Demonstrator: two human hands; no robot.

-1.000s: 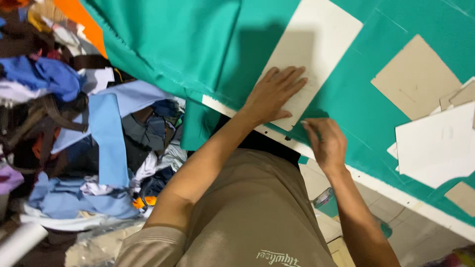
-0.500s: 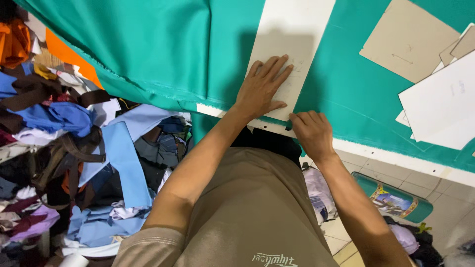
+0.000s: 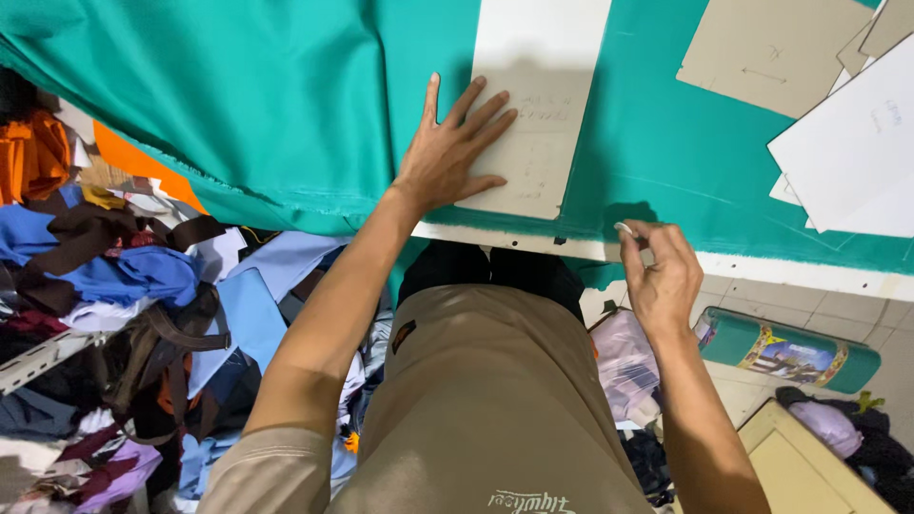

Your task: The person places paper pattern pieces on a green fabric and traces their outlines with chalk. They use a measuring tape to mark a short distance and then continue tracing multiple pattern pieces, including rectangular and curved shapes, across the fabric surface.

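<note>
Stiff, light card pattern (image 3: 538,105) pressed flat on soft teal fabric (image 3: 238,105) by open left hand (image 3: 452,157); small white chalk (image 3: 624,229) pinched in right hand (image 3: 662,276), likely brittle

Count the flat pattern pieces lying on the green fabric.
At least 4: a white one under the left hand, a brown one upper right, overlapping white sheets at the right edge; others may be hidden.
</note>
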